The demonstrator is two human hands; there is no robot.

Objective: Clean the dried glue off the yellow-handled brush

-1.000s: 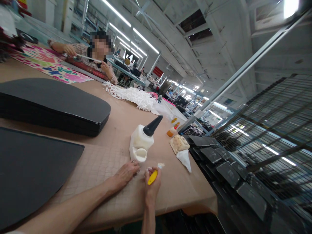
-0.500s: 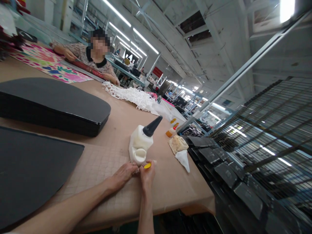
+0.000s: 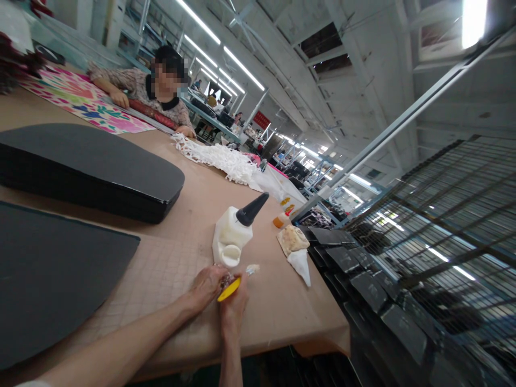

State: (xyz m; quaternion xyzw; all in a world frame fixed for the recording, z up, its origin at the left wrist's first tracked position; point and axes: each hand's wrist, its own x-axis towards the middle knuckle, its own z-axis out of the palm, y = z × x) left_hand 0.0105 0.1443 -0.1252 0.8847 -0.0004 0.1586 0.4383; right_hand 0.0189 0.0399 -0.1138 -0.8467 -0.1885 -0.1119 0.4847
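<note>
On the brown-covered table (image 3: 209, 183), a white squeeze bottle (image 3: 226, 239) with a black cone-shaped nozzle cap stands just beyond my hands. My right hand (image 3: 236, 301) is closed on a yellow flat, oval-ended piece (image 3: 229, 289), whose kind I cannot make out. My left hand (image 3: 207, 285) is closed too, its fingertips meeting the right hand's at something small and shiny, too blurred to name. A small whitish scrap (image 3: 252, 269) lies right of the bottle.
Two dark panels, one thick (image 3: 92, 166) and one flat (image 3: 60, 274), lie at left. White strips (image 3: 221, 161) are heaped farther back. A tan pad (image 3: 292, 239) and an orange bottle (image 3: 280, 219) are at right. Across the table sits a co-worker (image 3: 137, 88) beside patterned fabric (image 3: 88, 102).
My right hand has drawn a little nearer and left, turning the yellow piece so more of it shows. The whitish scrap is now uncovered. Across the table, the co-worker's arm has shifted.
</note>
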